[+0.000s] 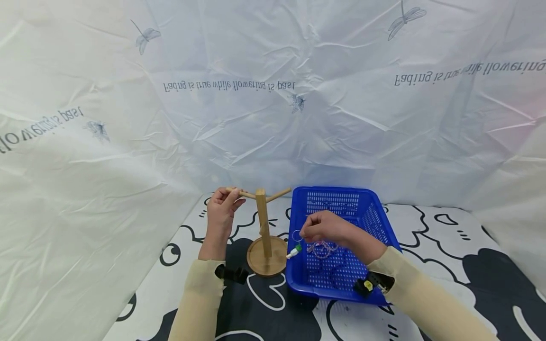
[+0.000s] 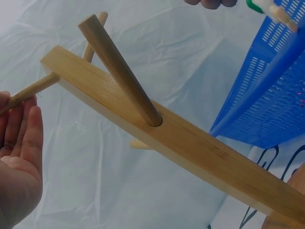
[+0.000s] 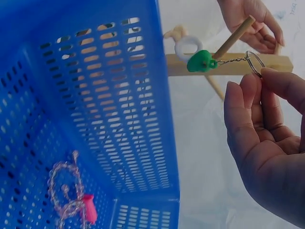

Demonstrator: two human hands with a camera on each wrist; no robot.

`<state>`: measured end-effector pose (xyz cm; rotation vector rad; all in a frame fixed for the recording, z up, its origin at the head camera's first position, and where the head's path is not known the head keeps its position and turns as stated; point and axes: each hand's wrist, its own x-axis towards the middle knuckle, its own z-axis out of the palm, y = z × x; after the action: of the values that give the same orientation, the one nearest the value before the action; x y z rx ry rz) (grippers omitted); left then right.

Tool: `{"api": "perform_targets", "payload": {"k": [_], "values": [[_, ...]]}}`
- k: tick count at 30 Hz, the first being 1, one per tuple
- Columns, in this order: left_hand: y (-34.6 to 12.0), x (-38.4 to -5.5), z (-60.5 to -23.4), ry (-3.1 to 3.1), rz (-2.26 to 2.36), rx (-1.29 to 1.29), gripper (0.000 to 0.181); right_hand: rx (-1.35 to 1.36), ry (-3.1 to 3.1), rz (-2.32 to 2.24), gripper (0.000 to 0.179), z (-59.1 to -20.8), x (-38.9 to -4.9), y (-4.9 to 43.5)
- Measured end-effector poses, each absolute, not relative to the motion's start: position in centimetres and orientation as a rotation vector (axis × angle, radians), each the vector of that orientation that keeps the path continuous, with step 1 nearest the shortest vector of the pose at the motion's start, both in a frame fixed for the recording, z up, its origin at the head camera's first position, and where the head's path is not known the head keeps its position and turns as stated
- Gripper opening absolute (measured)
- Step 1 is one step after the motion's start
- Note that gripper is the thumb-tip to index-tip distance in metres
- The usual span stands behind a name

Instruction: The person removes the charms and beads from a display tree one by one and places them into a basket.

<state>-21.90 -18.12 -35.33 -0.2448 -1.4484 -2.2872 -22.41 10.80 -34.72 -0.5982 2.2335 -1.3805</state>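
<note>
Left hand [image 1: 222, 208] grips a peg of the bare wooden stand [image 1: 265, 237], right hand [image 1: 326, 227] pinches a keychain [image 1: 295, 246] above the blue basket [image 1: 337, 196], more trinkets left inside.

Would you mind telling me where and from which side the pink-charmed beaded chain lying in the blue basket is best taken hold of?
Pinch the beaded loop rather than the pink charm, coming straight down through the open top of the blue basket. The chain lies flat on the basket floor with tall walls all around, so a sideways approach looks blocked, and the loop probably offers the fingertips the most to catch.
</note>
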Motion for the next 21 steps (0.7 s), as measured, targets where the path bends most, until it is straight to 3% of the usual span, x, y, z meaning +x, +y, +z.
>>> {"api": "perform_targets", "payload": {"k": [13, 21], "values": [[-18.2, -22.0, -35.5, -1.418, -2.313, -0.261, 0.01, -0.57, 2.152, -1.438, 0.017, -35.4, -23.4, 12.7], [-18.3, -22.1, -35.4, -1.446, -2.307, -0.234, 0.021, -0.531, 2.092, -1.48, 0.015, -35.1, -24.0, 13.3]]}}
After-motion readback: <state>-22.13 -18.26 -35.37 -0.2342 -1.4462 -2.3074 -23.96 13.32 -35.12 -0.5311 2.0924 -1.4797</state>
